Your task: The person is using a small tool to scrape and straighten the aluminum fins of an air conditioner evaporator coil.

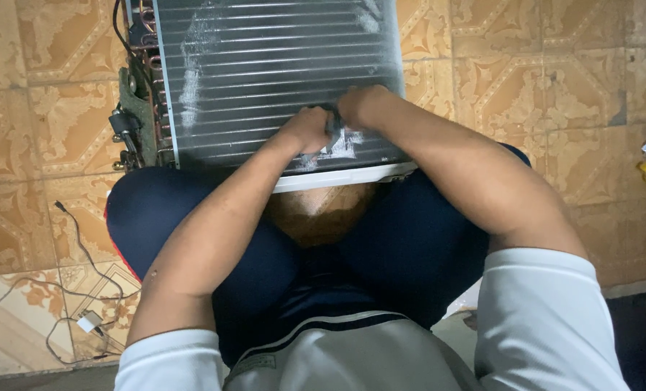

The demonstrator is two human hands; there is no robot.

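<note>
A finned coil (265,65) lies on the tiled floor (554,87) against the seated person's knees. The left hand (307,130) and right hand (362,107), both curled shut, press one small dark tool (333,130) onto its near edge, beside white smears (344,148).

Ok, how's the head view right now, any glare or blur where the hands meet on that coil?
Head view: lighting is dim and warm, no hard glare; the finned coil shows only soft sheen and white smears. The left hand and right hand are slightly soft, and the small dark thing between them is too blurred to identify. Frame corners darken, and the floor tiles stay readable.
</note>
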